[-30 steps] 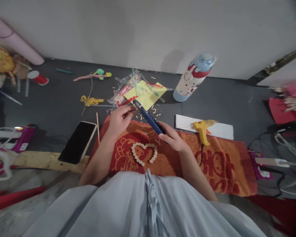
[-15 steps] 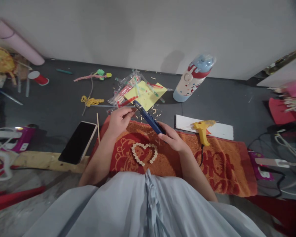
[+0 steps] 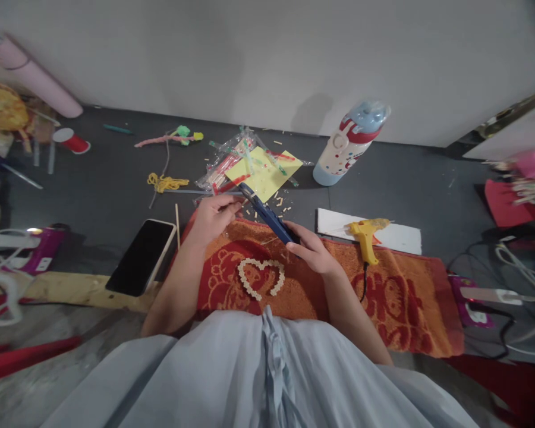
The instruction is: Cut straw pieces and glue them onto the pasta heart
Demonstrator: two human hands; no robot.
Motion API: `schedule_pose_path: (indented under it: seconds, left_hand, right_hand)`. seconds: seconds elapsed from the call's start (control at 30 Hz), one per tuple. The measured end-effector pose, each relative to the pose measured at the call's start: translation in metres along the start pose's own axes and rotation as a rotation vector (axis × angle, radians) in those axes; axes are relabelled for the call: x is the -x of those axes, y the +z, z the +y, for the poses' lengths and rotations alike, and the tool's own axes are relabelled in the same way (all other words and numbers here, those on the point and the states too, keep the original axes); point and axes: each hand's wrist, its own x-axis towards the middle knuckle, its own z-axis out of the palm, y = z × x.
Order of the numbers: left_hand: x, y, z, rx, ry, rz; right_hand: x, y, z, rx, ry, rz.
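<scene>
My right hand [image 3: 311, 248] is closed around the handle of a dark blue hand cutter [image 3: 271, 223], whose head points up and left. At the cutter's head, my left hand [image 3: 217, 217] pinches a thin pale stick [image 3: 245, 202], mostly hidden by the fingers. Below both hands, a heart outline of small wooden pieces [image 3: 242, 274] lies on the orange and red towel [image 3: 303, 291], with a gap at its lower right. Short cut bits of wood [image 3: 280, 202] are scattered just beyond the cutter, by a yellow paper sheet [image 3: 267, 184].
A yellow glue gun [image 3: 366, 235] rests on a white board [image 3: 399, 238] at the right. Behind it stands a patterned bottle [image 3: 345, 148]. On the left lie a phone [image 3: 138, 255], a wooden stick [image 3: 177, 226], yellow yarn [image 3: 167, 182] and a red spool [image 3: 74, 141].
My left hand has shifted very slightly left and down beside the cutter's head. The right hand keeps its hold on the cutter, and the wooden heart stays in place.
</scene>
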Motion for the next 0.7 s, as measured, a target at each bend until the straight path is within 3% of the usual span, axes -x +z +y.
schedule_pose_path:
  seconds: [0.2, 0.33, 0.4, 0.5, 0.6, 0.7]
  left_hand:
    - [0.0, 0.006, -0.001, -0.236, 0.106, 0.034]
    - [0.005, 0.019, 0.007, -0.6, 0.387, 0.304]
    - [0.01, 0.027, 0.011, -0.64, 0.404, 0.34]
    - [0.018, 0.041, 0.012, -0.492, 0.199, 0.097]
    - [0.023, 0.055, 0.005, -0.157, 0.018, -0.141]
    - [0.025, 0.067, -0.002, 0.203, -0.051, -0.208]
  right_hand:
    - [-0.004, 0.004, 0.001, 0.065, -0.027, 0.039]
    - [-0.007, 0.009, 0.004, 0.082, 0.004, 0.117]
    - [-0.009, 0.012, 0.004, 0.06, 0.02, 0.152]
    - [-0.009, 0.016, 0.001, 0.006, 0.013, 0.145]
    - [-0.009, 0.022, -0.001, -0.032, -0.019, 0.094]
    - [-0.009, 0.027, -0.001, -0.023, -0.036, 0.071]
